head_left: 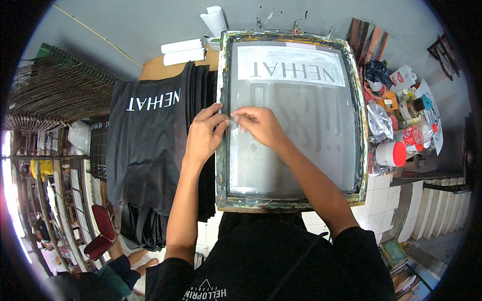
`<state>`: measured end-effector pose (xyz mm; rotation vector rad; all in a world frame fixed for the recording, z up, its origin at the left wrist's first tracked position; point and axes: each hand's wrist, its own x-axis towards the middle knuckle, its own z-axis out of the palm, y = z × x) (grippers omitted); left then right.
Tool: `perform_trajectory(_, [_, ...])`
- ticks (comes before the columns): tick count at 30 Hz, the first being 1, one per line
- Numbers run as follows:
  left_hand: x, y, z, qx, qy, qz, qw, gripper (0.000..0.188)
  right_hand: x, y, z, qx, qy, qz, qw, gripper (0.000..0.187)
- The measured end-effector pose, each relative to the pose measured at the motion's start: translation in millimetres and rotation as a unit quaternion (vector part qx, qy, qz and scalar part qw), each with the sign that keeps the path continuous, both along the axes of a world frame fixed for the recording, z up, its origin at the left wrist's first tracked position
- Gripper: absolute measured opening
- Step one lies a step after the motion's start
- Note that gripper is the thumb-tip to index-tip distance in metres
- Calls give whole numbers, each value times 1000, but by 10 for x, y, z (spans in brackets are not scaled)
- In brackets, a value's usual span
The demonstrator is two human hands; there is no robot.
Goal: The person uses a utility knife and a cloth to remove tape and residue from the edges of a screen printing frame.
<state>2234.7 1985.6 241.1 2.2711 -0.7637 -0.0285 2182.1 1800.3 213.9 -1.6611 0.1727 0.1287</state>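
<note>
A screen printing frame (357, 150) with a worn, paint-stained wooden border lies before me. Its grey mesh (281, 165) carries a pale band with lettering near the far end and faint large shapes below. Over the frame's left border, my left hand (205, 131) has its fingers bent, thumb and forefinger pressed together. Just to its right, my right hand (261, 126) pinches above the mesh, fingertips almost meeting the left ones. Whatever lies between the fingertips is too small to make out. Left of the frame lie black fabric bags (145, 135), the top one printed with white letters.
White paper rolls (184, 51) lie behind the bags. At right stand a white tub with a red lid (391, 154), a plastic bottle (419, 133) and several other containers. A wire rack (65, 83) is at far left, above a dark red chair (101, 233) and a person's legs (138, 263).
</note>
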Motion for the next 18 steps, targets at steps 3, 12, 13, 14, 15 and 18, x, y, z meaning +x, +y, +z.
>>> perform_trajectory(3, [-30, -22, 5, -12, 21, 13, 1000, 14, 32, -21, 25, -4, -22, 19, 1000, 22])
perform_trajectory(12, [-32, -45, -33, -12, 12, 28, 999, 15, 13, 101, -70, -114, -94, -4, 989, 11])
perform_trajectory(13, [-36, -46, -38, -13, 10, 29, 999, 15, -2, 111, -71, -118, -101, -6, 988, 11])
perform_trajectory(14, [-44, -44, -34, -13, 9, 31, 999, 15, -17, 122, -76, -122, -109, -8, 986, 10])
perform_trajectory(15, [-52, -42, -31, -14, 8, 34, 999, 15, -27, 133, -83, -126, -116, -9, 985, 9])
perform_trajectory(18, [-63, -72, -13, -6, 10, 39, 999, 15, -47, 137, -112, -148, -119, -8, 982, 10])
